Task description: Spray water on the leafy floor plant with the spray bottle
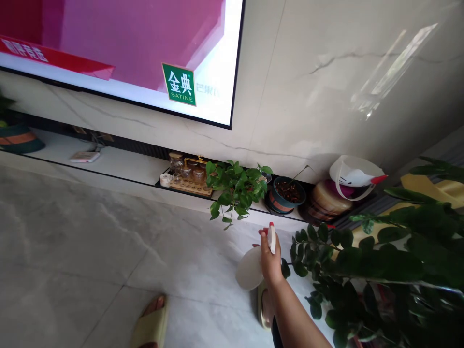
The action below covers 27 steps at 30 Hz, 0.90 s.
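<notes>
Farthest left on our low shelf (126, 169) sits a banded pot (20, 140), with a small pale device (85, 156) farther along. Above them hangs the lit television (145, 43). Our left hand is out of view, so we cannot tell how its fingers stand. Below, a greenish slipper (151, 328) rests on the grey floor (108, 241). Next on the shelf come glass jars (186, 171) on a tray (192, 187), then a trailing plant (237, 186).

In front of the shelf, our right hand (270, 261) has its fingers closed around the neck of a white spray bottle (249, 269). We see its long axis slanting from the rounded body, lower left, to the head, upper right; its red-tipped nozzle points away from us, towards the shelf.

Beyond it stands a blue pot (280, 200) of brown chips, then a brown jar (324, 200) with a white bucket (357, 170) on top. Rightmost, we have a big leafy plant (391, 261).
</notes>
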Available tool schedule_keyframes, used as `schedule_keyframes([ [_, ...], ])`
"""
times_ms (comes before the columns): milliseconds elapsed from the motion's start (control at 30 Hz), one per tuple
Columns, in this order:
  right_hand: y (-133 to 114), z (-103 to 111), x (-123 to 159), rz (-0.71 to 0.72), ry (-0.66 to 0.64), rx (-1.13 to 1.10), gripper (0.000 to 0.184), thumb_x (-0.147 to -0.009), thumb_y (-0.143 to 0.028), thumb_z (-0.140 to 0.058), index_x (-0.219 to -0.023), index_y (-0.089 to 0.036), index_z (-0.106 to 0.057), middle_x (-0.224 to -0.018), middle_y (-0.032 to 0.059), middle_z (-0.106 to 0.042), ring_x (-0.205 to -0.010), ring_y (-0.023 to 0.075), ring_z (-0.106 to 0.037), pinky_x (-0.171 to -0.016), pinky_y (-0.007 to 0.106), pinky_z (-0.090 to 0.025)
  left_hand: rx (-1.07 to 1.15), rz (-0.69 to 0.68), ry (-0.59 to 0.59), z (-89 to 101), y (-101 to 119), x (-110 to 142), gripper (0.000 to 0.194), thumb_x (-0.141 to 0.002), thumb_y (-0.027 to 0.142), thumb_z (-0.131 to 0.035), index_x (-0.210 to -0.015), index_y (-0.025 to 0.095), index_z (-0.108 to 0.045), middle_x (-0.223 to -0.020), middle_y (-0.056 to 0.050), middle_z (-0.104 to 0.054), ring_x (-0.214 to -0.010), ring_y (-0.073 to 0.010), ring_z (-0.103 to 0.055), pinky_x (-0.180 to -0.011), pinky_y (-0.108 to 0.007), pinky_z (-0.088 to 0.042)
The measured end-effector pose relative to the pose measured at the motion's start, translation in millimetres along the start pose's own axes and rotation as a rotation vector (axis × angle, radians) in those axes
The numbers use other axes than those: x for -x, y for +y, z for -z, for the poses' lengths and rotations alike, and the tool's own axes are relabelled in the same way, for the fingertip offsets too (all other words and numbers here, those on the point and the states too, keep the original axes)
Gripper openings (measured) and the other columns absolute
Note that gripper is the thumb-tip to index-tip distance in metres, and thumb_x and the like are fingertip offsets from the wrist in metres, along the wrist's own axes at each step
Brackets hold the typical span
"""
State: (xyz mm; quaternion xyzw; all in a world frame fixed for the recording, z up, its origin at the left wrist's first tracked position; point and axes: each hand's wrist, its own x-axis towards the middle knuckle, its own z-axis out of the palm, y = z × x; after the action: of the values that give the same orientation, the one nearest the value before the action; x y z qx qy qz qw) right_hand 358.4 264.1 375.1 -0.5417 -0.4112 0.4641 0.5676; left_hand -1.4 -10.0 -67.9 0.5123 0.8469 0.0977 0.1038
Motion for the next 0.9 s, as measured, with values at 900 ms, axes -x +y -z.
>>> schedule_keyframes([
  [900, -5, -2, -16, 0.240, 0.014, 0.008, 0.065, -0.092, -0.067, -0.076, -0.135, -0.018, -0.068, -0.121, 0.0134, -0.072, -0.105, 0.0308, -0.073, -0.070, 0.040, -0.070, -0.017, 0.013, 0.102, -23.1, -17, -4, 0.060, -0.098, 0.010, -0.038, -0.141, 0.013, -0.079, -0.159, -0.015, -0.064, -0.151, -0.0301, -0.063, -0.133, -0.039, -0.047],
])
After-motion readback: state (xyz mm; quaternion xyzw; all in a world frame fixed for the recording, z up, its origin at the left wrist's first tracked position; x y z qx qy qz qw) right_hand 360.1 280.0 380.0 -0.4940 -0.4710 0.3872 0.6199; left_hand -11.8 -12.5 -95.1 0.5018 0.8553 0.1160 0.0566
